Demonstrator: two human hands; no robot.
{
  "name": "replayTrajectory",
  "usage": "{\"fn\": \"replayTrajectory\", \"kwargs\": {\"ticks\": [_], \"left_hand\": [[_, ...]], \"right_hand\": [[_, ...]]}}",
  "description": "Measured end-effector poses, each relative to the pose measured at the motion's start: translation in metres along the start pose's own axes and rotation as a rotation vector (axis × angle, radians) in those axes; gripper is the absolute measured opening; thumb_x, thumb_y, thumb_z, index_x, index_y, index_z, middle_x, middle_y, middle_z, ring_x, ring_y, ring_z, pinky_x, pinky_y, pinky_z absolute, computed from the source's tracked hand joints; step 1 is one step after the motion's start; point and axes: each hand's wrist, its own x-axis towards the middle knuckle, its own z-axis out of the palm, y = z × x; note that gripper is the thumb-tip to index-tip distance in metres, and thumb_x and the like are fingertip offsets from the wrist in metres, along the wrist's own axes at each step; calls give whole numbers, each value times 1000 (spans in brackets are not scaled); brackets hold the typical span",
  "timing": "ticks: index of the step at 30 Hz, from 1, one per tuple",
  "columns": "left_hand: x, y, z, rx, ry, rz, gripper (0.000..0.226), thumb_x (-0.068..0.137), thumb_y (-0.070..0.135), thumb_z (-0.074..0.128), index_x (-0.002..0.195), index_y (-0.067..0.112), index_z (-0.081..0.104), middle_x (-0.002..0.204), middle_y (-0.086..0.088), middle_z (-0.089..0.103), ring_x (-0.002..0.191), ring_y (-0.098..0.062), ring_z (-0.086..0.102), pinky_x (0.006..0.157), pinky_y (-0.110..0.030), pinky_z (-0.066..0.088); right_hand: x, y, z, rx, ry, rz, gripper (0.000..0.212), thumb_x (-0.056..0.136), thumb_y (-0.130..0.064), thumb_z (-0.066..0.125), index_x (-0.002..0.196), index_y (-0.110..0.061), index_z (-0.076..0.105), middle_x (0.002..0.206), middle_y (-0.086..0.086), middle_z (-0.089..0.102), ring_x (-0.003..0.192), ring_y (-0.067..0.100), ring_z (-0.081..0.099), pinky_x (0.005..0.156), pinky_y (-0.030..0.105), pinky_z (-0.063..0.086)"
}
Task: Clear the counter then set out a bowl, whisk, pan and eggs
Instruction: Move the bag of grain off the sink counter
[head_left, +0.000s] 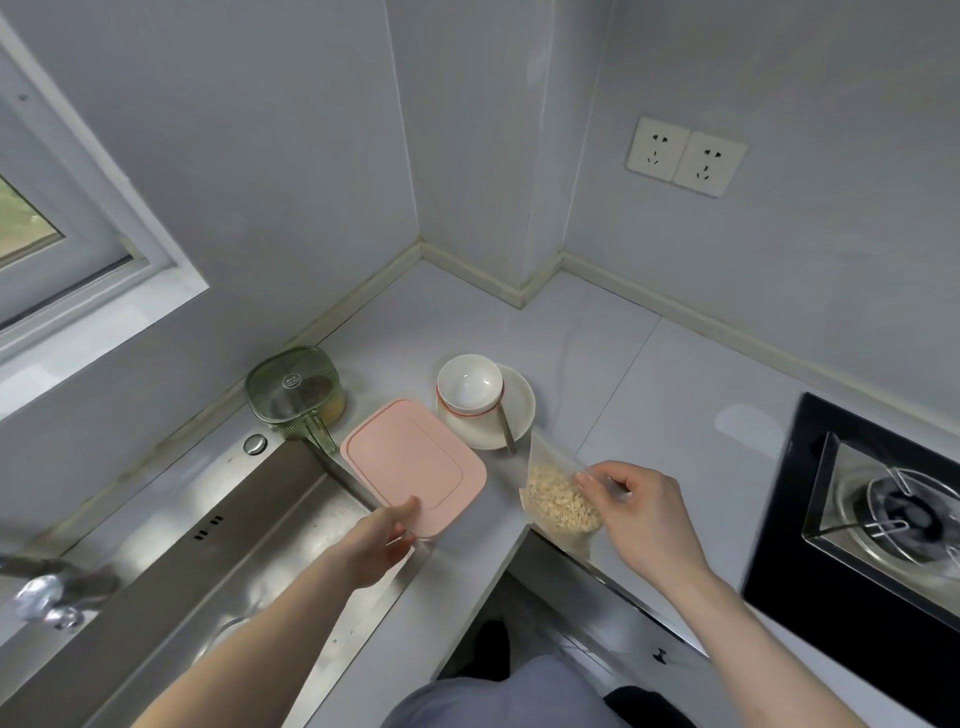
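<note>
A container with a pink lid sits on the grey counter by the sink. My left hand grips its near corner, thumb on the lid. A clear bag of oats lies at the counter's inner corner, and my right hand pinches its right side. Behind them a white bowl with a red band stands on a white plate, with a spoon lying across the plate.
A green-lidded jar stands at the back left by the steel sink. A tap shows at the far left. A black gas hob is on the right. Two wall sockets are above.
</note>
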Motion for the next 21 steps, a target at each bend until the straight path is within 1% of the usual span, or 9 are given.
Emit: {"fn": "replayTrajectory", "kwargs": {"ticks": [3, 6, 7, 9, 11, 13, 16, 19, 21], "left_hand": [[-4, 0, 10, 36, 34, -31, 33, 87, 35, 78, 112, 17, 68, 90, -1, 67, 84, -17, 57, 76, -25, 47], [0, -2, 14, 31, 81, -3, 48, 76, 38, 89, 112, 13, 69, 102, -4, 73, 91, -18, 66, 85, -25, 54], [2, -2, 13, 21, 72, -1, 49, 76, 35, 89, 113, 11, 69, 100, -5, 73, 91, -19, 68, 84, -25, 54], [2, -3, 9, 23, 103, 6, 44, 79, 29, 87, 112, 7, 68, 81, -2, 68, 71, -14, 65, 62, -20, 53], [4, -5, 5, 46, 199, 29, 37, 80, 25, 85, 108, 10, 65, 65, 4, 58, 46, -5, 53, 39, -16, 38], [5, -4, -1, 61, 249, 51, 31, 83, 22, 82, 104, 11, 62, 60, 4, 53, 38, -2, 49, 35, -11, 33], [-3, -3, 5, 119, 288, 63, 19, 90, 16, 74, 102, 10, 61, 63, 1, 52, 38, -3, 50, 36, -12, 37], [-20, -4, 25, 230, 360, 74, 11, 91, 8, 68, 100, 9, 62, 72, -3, 56, 55, -9, 56, 43, -16, 42], [-31, -4, 37, 289, 396, 90, 9, 88, 3, 66, 93, 9, 62, 75, -4, 57, 63, -12, 57, 54, -22, 44]], "right_hand": [[-4, 6, -5, 2, 4, -1, 26, 98, -30, 68, 80, -13, 74, 80, 4, 73, 84, 22, 67, 77, 32, 49], [-9, 9, -12, 3, -7, -6, 25, 98, -31, 68, 80, -15, 75, 81, 3, 73, 85, 21, 67, 77, 32, 50], [-10, 10, -15, 4, -8, -11, 25, 98, -31, 68, 80, -15, 75, 81, 2, 73, 84, 20, 67, 78, 31, 49], [-14, 13, -23, 8, -5, -18, 25, 98, -31, 68, 79, -16, 75, 81, 0, 74, 84, 17, 67, 78, 29, 49], [-21, 16, -37, 12, -4, -36, 24, 98, -30, 68, 80, -17, 76, 81, -1, 75, 83, 14, 67, 79, 25, 49], [-28, 21, -48, 22, -1, -44, 23, 98, -28, 68, 80, -19, 78, 81, -5, 76, 82, 9, 68, 79, 20, 49], [-42, 34, -67, 20, 8, -45, 22, 97, -28, 69, 79, -18, 78, 80, -5, 75, 83, 9, 68, 79, 20, 50], [-56, 45, -87, 32, 12, -33, 21, 97, -28, 70, 78, -20, 78, 79, -10, 75, 83, 3, 67, 74, 13, 47], [-62, 50, -91, 37, 8, -34, 22, 96, -28, 70, 78, -18, 77, 80, -8, 75, 84, 4, 67, 72, 10, 46]]}}
